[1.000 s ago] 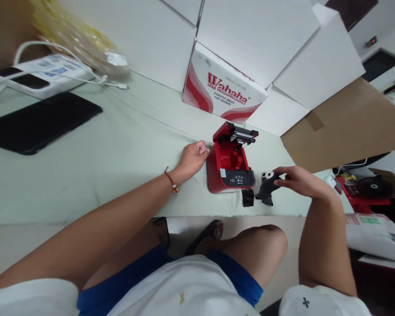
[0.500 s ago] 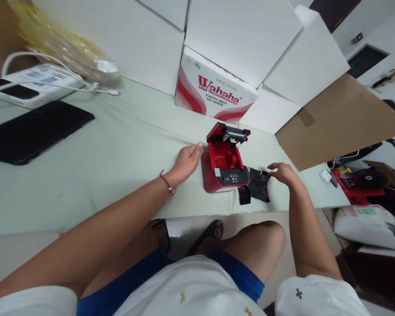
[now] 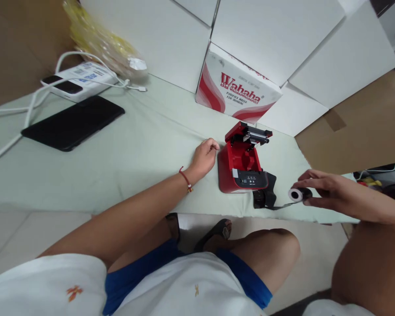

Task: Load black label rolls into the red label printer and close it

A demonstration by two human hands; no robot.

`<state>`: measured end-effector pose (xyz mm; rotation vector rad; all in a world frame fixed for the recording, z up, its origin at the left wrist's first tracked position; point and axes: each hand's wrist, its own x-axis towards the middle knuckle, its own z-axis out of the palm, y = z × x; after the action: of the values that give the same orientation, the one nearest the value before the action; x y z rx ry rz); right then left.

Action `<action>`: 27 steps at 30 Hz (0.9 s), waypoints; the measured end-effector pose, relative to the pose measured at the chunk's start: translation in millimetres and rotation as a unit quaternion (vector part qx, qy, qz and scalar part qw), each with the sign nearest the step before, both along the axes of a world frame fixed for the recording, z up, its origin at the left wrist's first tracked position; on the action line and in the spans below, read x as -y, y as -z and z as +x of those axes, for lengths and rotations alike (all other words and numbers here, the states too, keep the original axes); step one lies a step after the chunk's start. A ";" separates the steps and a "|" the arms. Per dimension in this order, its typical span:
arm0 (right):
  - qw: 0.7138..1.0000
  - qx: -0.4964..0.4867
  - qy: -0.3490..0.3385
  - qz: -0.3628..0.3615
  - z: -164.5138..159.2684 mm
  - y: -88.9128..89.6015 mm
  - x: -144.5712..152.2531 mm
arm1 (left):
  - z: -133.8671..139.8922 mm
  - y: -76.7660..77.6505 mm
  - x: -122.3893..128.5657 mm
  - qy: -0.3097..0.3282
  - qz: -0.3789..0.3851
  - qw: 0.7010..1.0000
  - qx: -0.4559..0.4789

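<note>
A small red label printer (image 3: 226,171) stands on the cloth-covered table, its lid (image 3: 246,133) raised and its red inner bay showing no roll. Beside its left wall rests my left hand (image 3: 204,159), fingers curled with nothing visible in them; whether they touch the printer I cannot tell. To the right of the printer, my right hand (image 3: 329,193) grips a paper roll (image 3: 296,195) with a white end and dark outside between thumb and fingers. From the roll a dark strip runs left to a crumpled black sheet (image 3: 270,193) lying against the printer's front right corner.
Behind the printer stands a red-and-white water carton (image 3: 238,87) against white boxes (image 3: 263,35). On the left lie a black phone-like slab (image 3: 74,123), a white power strip (image 3: 88,79) with cables, and yellow plastic wrapping (image 3: 108,44). Brown cardboard (image 3: 355,127) leans at the right.
My right hand has moved right, away from the black sheet, and now holds the paper roll. My left hand stays beside the printer, its fingers more curled. The view has shifted.
</note>
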<state>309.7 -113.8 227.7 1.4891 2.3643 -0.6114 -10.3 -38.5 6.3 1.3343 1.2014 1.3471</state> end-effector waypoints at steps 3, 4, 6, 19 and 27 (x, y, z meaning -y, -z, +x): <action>0.997 -0.041 -0.042 0.049 -53.1 8.4 -7.0 | -0.6 1.5 0.7 0.045 -0.001 0.999 -0.012; 0.995 -0.037 -0.038 0.088 -69.5 19.2 -13.2 | -1.0 1.3 1.6 0.057 -0.003 0.998 -0.020; 0.986 0.010 -0.008 0.168 -96.7 44.7 -27.7 | -1.8 0.1 3.8 0.068 -0.006 0.997 -0.031; 0.957 0.183 0.046 0.221 -158.9 86.3 -56.9 | -0.1 -3.4 3.1 0.084 0.011 0.994 -0.073; 0.978 0.071 0.016 0.196 -144.3 102.3 -82.1 | -1.2 -3.3 2.2 0.088 0.023 0.993 -0.081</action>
<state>165.4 -31.7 125.4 1.6627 2.4481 -0.0353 -11.5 -40.7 9.5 1.5697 1.1341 1.1654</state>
